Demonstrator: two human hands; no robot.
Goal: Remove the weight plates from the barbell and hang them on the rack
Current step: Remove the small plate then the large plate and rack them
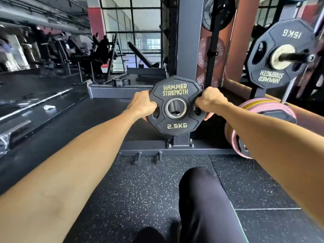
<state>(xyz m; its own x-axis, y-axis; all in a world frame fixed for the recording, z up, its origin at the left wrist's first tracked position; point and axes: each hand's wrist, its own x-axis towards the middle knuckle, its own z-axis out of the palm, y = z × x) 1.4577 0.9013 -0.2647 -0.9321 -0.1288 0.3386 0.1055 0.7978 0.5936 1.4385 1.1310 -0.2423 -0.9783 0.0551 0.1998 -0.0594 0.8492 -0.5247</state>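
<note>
Head view, looking down past two bare forearms to a black 2.5 kg Hammer Strength plate (176,106) held upright in front of the grey rack upright (189,41). Left hand (142,104) curled round the plate's left edge, fingers hooked into the grip slot; right hand (209,101) wrapped round the right edge the same way. Steel-ringed centre hole facing the camera, a dark peg end visible through it; whether seated on the peg, cannot tell. Up to the right, a black 15 kg plate (280,53) hanging on a rack peg, lettering upside down. Just beside the right forearm, a stack of pink bumper plates (254,111) with a yellow one among them. Underfoot, black speckled rubber flooring (140,190); a dark-trousered knee (201,190) low in centre. Off to the left, a bare barbell (35,104) lying on the floor, benches and large paned windows (133,23) beyond.
</note>
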